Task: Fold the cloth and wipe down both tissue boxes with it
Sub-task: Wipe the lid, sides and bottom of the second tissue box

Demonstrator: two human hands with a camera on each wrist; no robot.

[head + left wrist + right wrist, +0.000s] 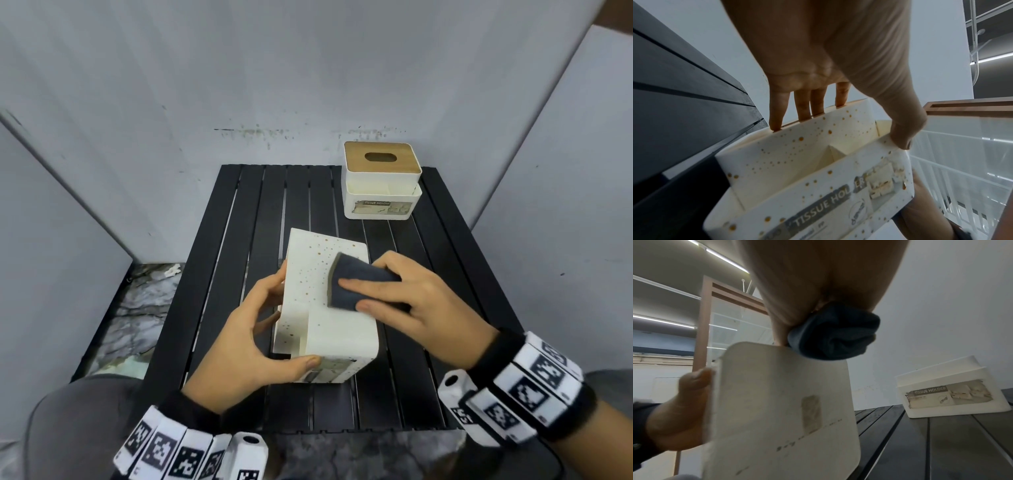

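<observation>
Fingers (352,284) of the right hand (404,301) lie fairly straight across the dark folded cloth (356,284), pressing it flat on the upturned face of the speckled tissue box (322,308), with the thumb on the cloth's far edge. From the right wrist view the cloth bunches under the palm at the box's upper edge.

Left hand (260,339) clamps the same box from the left: its fingers (777,112) hook over the far-left rim and the thumb presses the near corner by the label.

That box lies tipped on its side at the middle of the black slatted bench (239,212), long axis running near to far, its open compartments facing left toward the left palm and its labelled wall turned toward the near edge. Bare slats lie open on its left, right and far sides.

Second tissue box (382,181), upright with a wooden lid, stands at the far right corner of the bench, well apart from the hands, label facing near. Grey panels close in behind and on both sides of the bench.
</observation>
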